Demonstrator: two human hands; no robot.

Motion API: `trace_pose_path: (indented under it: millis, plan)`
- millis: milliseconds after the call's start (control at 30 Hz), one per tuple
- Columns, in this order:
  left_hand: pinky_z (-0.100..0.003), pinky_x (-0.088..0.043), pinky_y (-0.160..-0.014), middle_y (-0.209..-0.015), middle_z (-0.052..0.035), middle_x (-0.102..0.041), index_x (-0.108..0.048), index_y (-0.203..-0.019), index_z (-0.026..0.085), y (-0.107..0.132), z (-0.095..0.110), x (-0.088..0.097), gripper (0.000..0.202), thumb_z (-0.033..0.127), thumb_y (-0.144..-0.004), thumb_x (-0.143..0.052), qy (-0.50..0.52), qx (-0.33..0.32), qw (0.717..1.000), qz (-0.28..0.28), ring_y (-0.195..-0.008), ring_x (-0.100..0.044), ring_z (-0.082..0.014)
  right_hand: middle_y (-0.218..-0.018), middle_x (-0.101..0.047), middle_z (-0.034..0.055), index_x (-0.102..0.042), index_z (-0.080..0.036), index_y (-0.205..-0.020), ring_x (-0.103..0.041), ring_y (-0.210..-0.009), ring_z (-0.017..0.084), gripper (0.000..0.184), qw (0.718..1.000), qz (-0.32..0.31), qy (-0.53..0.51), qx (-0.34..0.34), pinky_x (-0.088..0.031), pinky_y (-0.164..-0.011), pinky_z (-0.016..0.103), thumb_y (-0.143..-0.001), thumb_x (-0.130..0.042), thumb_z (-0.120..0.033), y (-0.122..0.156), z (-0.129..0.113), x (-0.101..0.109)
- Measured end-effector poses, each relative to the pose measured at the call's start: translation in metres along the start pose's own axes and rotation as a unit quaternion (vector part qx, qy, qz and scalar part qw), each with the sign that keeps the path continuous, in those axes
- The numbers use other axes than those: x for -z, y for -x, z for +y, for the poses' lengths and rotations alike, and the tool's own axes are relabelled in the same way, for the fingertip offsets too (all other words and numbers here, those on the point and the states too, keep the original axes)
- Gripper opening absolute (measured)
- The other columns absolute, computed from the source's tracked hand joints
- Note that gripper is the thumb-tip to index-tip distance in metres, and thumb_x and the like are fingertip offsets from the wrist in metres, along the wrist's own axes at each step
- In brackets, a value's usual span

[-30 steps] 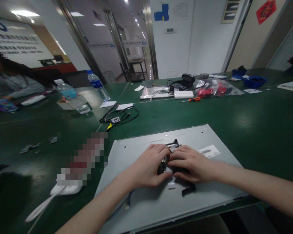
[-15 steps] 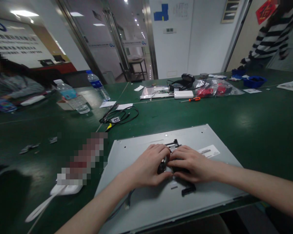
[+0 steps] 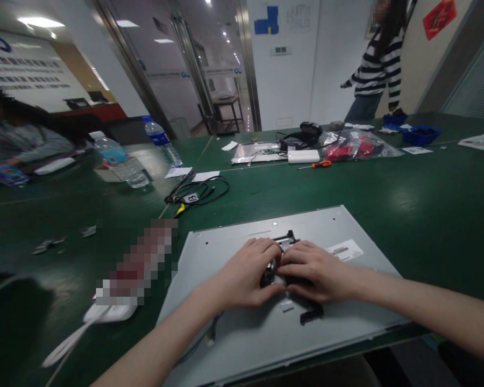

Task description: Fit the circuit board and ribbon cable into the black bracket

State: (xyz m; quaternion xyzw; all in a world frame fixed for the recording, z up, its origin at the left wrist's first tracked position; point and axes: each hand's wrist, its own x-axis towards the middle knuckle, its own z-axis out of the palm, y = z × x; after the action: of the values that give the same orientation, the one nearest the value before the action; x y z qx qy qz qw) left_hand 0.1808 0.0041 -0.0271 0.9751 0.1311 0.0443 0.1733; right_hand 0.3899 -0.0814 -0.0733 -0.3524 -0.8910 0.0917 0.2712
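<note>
A flat grey metal panel (image 3: 234, 333) lies on the green table (image 3: 407, 199) right in front of me. My left hand (image 3: 246, 277) and my right hand (image 3: 314, 271) meet at its middle, fingers curled and pressed together over a small black part (image 3: 268, 278) that they mostly hide. A thin black frame piece (image 3: 286, 236) shows just beyond my fingertips. Another black piece (image 3: 311, 314) lies on the panel just below my right hand. A white label (image 3: 344, 250) is stuck to the panel's right side.
A coiled black cable (image 3: 197, 192) lies beyond the panel. Two water bottles (image 3: 123, 164) stand at the left. A screwdriver (image 3: 317, 165), a white box (image 3: 303, 156) and a plastic bag (image 3: 357, 144) sit farther back. One person sits at far left; another stands behind the table.
My hands stay on the black part without visibly shifting. The person in the striped top has walked leftward along the far wall.
</note>
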Motion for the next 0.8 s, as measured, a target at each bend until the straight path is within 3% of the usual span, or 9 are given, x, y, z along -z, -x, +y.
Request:
trace_pose_path:
  millis: [800]
  plan:
    - [-0.047,-0.043,-0.095,-0.111,-0.009,-0.058,-0.055,-0.111,0.022,0.0006,0.0008,0.0014,0.039,0.034,-0.078,-0.07,0.001,-0.001,1.0,-0.005,-0.104,-0.053,-0.0294,-0.114,-0.067,0.007,-0.064,-0.02,-0.113,-0.055,-0.113,0.023,0.02,1.0,0.012,-0.011,0.025,-0.042,-0.098,0.042,-0.093,-0.06,-0.024,0.0005,0.0005,-0.0019]
